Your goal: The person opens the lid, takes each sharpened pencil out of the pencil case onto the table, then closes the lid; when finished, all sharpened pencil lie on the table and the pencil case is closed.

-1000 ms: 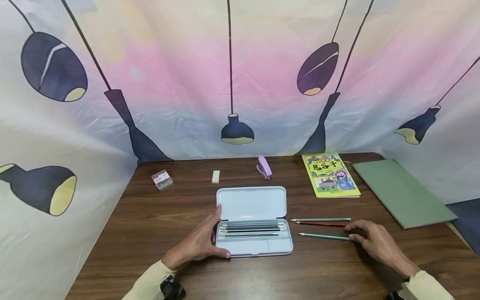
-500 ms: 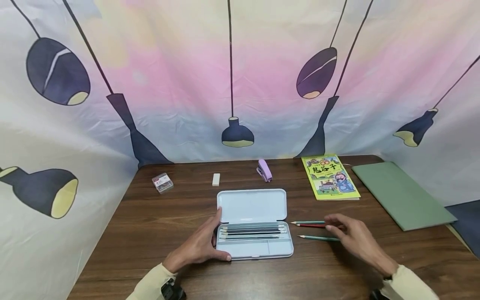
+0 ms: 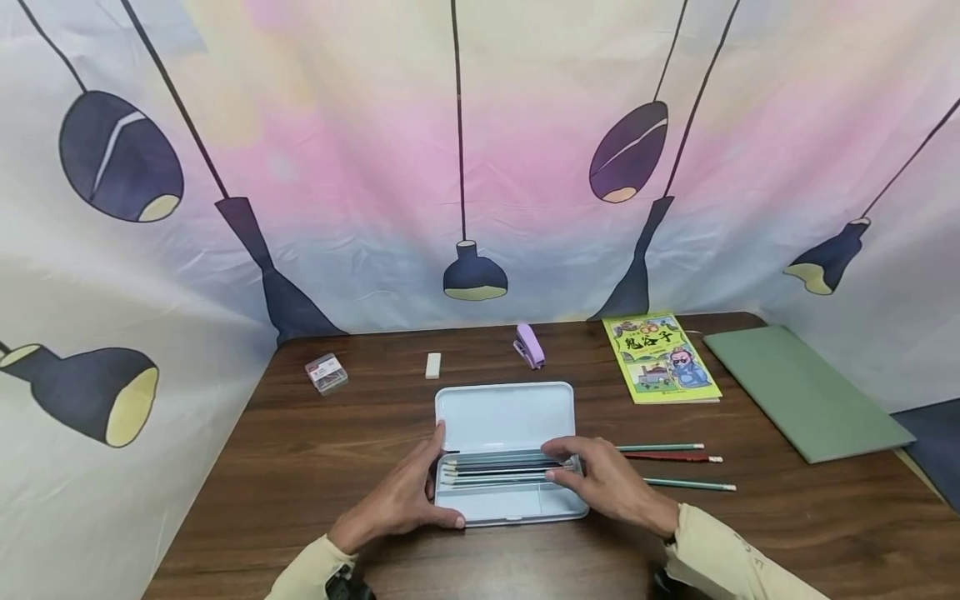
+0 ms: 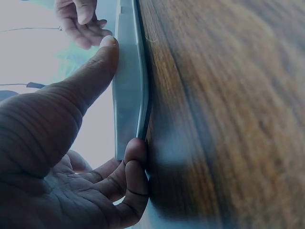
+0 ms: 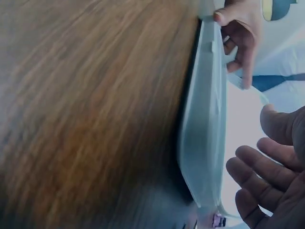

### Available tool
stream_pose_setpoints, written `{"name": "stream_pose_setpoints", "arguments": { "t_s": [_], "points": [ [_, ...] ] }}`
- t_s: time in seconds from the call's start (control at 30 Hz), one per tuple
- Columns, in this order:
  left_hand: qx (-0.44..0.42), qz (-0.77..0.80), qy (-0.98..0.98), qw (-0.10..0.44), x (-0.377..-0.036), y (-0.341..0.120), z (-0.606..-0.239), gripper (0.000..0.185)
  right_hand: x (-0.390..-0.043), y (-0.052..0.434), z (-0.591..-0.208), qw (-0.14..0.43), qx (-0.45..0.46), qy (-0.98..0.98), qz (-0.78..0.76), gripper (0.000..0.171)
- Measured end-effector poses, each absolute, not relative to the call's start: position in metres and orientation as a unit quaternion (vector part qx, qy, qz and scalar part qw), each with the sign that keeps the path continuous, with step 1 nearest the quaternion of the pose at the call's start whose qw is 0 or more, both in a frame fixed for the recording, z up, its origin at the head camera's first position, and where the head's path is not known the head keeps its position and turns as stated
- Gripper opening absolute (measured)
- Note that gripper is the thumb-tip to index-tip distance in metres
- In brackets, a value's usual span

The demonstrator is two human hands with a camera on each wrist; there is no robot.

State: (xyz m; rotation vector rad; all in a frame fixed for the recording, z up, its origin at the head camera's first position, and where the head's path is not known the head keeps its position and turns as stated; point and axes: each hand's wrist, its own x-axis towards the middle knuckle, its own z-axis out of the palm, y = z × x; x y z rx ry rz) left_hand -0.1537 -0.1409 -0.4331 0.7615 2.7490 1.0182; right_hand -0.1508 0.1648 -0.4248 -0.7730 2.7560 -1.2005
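Observation:
A pale blue pencil case (image 3: pixel 504 414) lies with its lid raised on the wooden table, and several pencils (image 3: pixel 487 468) fill its upper tray. My left hand (image 3: pixel 401 493) grips the case's left end, thumb at the front edge and fingers around the side; the left wrist view shows the thumb (image 4: pixel 97 71) against its wall. Over the right end of the tray hovers my right hand (image 3: pixel 611 482), thumb and fingers apart. Nothing shows between its fingers (image 5: pixel 264 167) in the right wrist view. Its palm side faces the pencils' eraser ends, partly covering them.
Right of the case lie a red pencil (image 3: pixel 671 457) and two green pencils (image 3: pixel 693 484), tips hidden behind the right hand. Farther back are a small clear box (image 3: pixel 326 373), white eraser (image 3: pixel 433 365), purple stapler (image 3: pixel 529 346), yellow book (image 3: pixel 660 358) and green folder (image 3: pixel 806 392).
My right hand has moved left from the loose pencils to above the case's right end. Those pencils stay on the table. My left hand keeps its grip on the case.

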Motion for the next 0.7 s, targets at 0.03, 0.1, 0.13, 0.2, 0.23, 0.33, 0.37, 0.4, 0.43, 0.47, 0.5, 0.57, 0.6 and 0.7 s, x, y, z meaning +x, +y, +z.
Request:
{"name": "stream_pose_setpoints", "arguments": {
  "t_s": [0.03, 0.1, 0.13, 0.2, 0.23, 0.33, 0.37, 0.4, 0.43, 0.47, 0.5, 0.57, 0.6, 0.7],
  "points": [
    [0.251, 0.335, 0.906, 0.057, -0.154, -0.141, -0.433, 0.126, -0.152, 0.163, -0.426, 0.017, -0.256, 0.89, -0.377, 0.036],
    [0.25, 0.332, 0.908, 0.055, -0.153, -0.141, -0.433, 0.126, -0.152, 0.161, -0.428, 0.004, -0.266, 0.899, -0.348, 0.034],
    [0.25, 0.331, 0.908, 0.055, -0.153, -0.141, -0.433, 0.126, -0.152, 0.16, -0.429, -0.007, -0.269, 0.903, -0.334, 0.033],
    [0.253, 0.331, 0.908, 0.051, -0.154, -0.141, -0.433, 0.126, -0.153, 0.159, -0.431, -0.032, -0.271, 0.912, -0.306, 0.03],
    [0.253, 0.332, 0.907, 0.052, -0.153, -0.141, -0.433, 0.126, -0.151, 0.158, -0.432, -0.042, -0.27, 0.916, -0.293, 0.029],
    [0.253, 0.332, 0.907, 0.052, -0.153, -0.141, -0.433, 0.126, -0.149, 0.157, -0.436, -0.064, -0.268, 0.923, -0.268, 0.027],
    [0.253, 0.333, 0.907, 0.053, -0.154, -0.14, -0.433, 0.126, -0.149, 0.157, -0.437, -0.068, -0.27, 0.924, -0.261, 0.027],
    [0.252, 0.334, 0.907, 0.057, -0.154, -0.141, -0.433, 0.126, -0.149, 0.157, -0.437, -0.069, -0.272, 0.926, -0.253, 0.026],
    [0.252, 0.335, 0.906, 0.059, -0.154, -0.141, -0.432, 0.126, -0.149, 0.157, -0.438, -0.069, -0.274, 0.927, -0.247, 0.025],
    [0.252, 0.338, 0.905, 0.061, -0.154, -0.141, -0.432, 0.126, -0.149, 0.157, -0.438, -0.068, -0.277, 0.927, -0.242, 0.024],
    [0.252, 0.34, 0.904, 0.062, -0.154, -0.141, -0.433, 0.126, -0.149, 0.157, -0.439, -0.067, -0.28, 0.928, -0.237, 0.023],
    [0.254, 0.345, 0.901, 0.065, -0.154, -0.141, -0.433, 0.126, -0.148, 0.156, -0.439, -0.064, -0.29, 0.927, -0.229, 0.02],
    [0.256, 0.348, 0.9, 0.064, -0.154, -0.141, -0.433, 0.126, -0.149, 0.156, -0.439, -0.064, -0.294, 0.927, -0.225, 0.019],
    [0.256, 0.351, 0.899, 0.063, -0.153, -0.141, -0.433, 0.126, -0.149, 0.156, -0.439, -0.058, -0.304, 0.925, -0.222, 0.016]
  ]
}}
